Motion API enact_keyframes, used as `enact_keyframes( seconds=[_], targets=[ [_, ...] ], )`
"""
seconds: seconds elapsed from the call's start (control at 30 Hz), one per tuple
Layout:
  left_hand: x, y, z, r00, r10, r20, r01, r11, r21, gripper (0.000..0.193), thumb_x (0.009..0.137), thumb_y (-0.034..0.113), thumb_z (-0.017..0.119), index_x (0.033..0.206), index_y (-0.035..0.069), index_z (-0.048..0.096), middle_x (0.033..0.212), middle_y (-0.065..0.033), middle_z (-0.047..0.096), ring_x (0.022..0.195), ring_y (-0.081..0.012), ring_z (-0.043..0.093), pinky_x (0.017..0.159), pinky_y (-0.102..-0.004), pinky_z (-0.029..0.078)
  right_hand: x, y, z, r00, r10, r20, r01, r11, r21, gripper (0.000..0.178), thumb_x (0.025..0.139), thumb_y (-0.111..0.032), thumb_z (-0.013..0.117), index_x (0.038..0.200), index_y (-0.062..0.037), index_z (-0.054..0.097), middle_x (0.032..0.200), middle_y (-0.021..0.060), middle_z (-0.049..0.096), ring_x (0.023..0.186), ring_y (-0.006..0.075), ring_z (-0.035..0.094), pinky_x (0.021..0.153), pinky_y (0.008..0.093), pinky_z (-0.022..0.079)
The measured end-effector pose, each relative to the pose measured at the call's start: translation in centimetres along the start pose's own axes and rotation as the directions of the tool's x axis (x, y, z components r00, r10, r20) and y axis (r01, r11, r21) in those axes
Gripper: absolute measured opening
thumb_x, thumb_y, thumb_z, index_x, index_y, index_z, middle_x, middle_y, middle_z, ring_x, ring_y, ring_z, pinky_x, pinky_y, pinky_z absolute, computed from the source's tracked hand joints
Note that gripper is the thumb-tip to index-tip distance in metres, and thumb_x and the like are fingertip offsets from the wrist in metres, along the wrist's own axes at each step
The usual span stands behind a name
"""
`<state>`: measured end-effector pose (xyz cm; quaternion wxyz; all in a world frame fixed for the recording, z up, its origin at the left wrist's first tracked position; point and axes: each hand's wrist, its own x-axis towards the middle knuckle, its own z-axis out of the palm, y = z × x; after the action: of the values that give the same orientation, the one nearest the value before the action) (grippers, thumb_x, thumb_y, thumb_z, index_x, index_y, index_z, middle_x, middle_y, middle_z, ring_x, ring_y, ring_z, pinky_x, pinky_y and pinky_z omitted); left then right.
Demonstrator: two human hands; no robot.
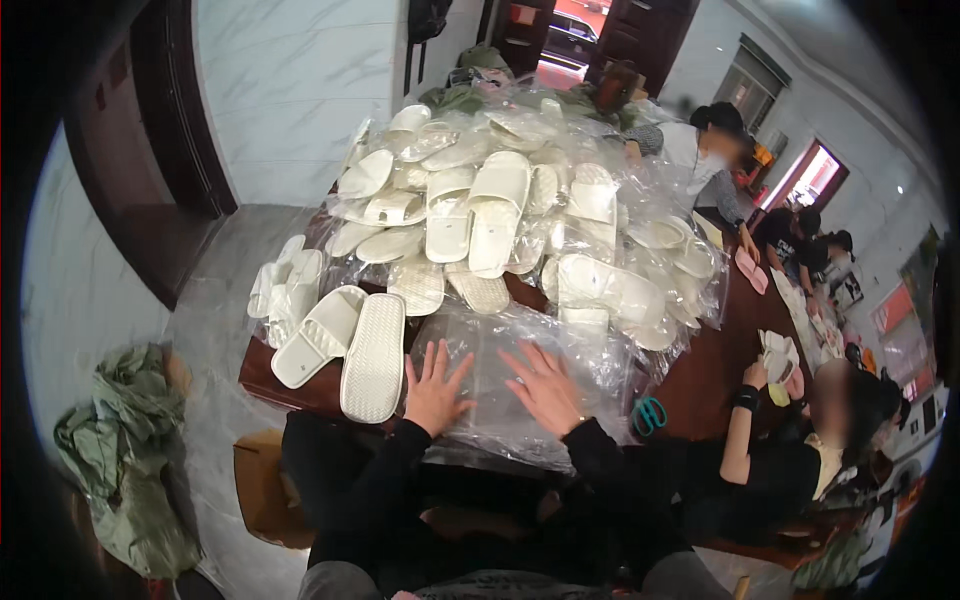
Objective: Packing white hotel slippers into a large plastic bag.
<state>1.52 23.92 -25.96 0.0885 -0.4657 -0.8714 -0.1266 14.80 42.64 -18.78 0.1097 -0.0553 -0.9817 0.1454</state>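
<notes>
My left hand point(436, 390) lies with fingers spread on a stack of clear plastic bags point(487, 372) at the table's near edge. On the same bags, my right hand point(547, 392) rests flat, fingers stretched out, with nothing in it. Just left of my left hand is a cream slipper point(374, 358), its textured sole facing up. Beside it, another cream slipper point(318, 337) shows its strap and footbed. Beyond my hands rises a big heap of cream slippers point(498, 215), many of them in clear bags.
Teal-handled scissors point(648, 416) lie to the right on the dark red table point(690, 385). Several people work along the right side, one holding light slippers point(780, 355). A cardboard box point(268, 488) and a green sack point(130, 450) stand on the floor at left.
</notes>
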Motion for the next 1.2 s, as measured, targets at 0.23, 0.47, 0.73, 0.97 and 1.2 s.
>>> enact_keyframes(
  seconds=[0.23,0.47,0.73,0.97,1.2],
  targets=[
    [-1.4,-0.9,-0.3,1.000,-0.013,-0.007,0.012,0.992,-0.129,0.095,0.071,0.049,0.075,0.148,0.014,0.034,0.154,-0.0242,0.023,0.144,-0.0393,0.020,0.115,-0.0554,0.017,4.2,3.7,7.0,0.939,0.297,0.175,-0.285,0.954,-0.093,0.063,0.096,-0.050,0.048,0.152,-0.0324,0.024,0.158,0.0091,0.021,0.146,0.0330,0.017,0.105,0.0730,0.018],
    [-0.3,0.7,-0.7,0.979,0.195,0.068,-0.190,0.979,-0.071,0.070,0.087,0.047,0.059,0.146,0.017,0.038,0.152,-0.0068,0.037,0.144,-0.0281,0.026,0.114,-0.0572,0.017,4.2,3.5,7.6,0.954,0.249,0.164,-0.232,0.966,-0.116,0.065,0.095,-0.051,0.047,0.151,-0.0287,0.024,0.157,0.0079,0.023,0.143,0.0328,0.025,0.105,0.0718,0.020],
    [-0.2,-0.2,2.6,0.981,0.080,0.174,-0.066,0.994,-0.086,0.070,0.090,0.059,0.048,0.149,0.023,0.034,0.160,-0.0087,0.018,0.147,-0.0267,0.015,0.114,-0.0600,0.016,2.4,9.6,5.0,0.991,0.117,0.063,-0.132,0.909,0.394,0.057,0.090,-0.042,0.061,0.140,-0.0172,0.048,0.152,0.0117,0.033,0.140,0.0301,0.031,0.109,0.0646,0.022],
    [-0.5,-1.8,1.7,0.991,0.016,0.130,0.005,0.987,-0.160,0.077,0.086,0.062,0.053,0.149,0.022,0.034,0.158,-0.0207,0.013,0.147,-0.0355,0.011,0.115,-0.0586,0.014,-10.7,7.4,0.1,0.933,0.242,0.267,-0.185,0.958,-0.221,0.073,0.088,-0.053,0.058,0.150,-0.0242,0.032,0.158,0.0095,0.021,0.144,0.0368,0.021,0.111,0.0650,0.015],
    [0.3,0.9,-0.6,0.990,-0.043,0.133,0.053,0.996,-0.069,0.090,0.078,0.047,0.072,0.151,0.017,0.030,0.157,-0.0232,0.015,0.145,-0.0393,0.017,0.114,-0.0546,0.020,-12.0,9.6,0.2,0.922,0.303,0.243,-0.245,0.939,-0.242,0.076,0.087,-0.063,0.052,0.151,-0.0308,0.027,0.159,0.0110,0.019,0.145,0.0367,0.017,0.111,0.0663,0.015]
  ],
)
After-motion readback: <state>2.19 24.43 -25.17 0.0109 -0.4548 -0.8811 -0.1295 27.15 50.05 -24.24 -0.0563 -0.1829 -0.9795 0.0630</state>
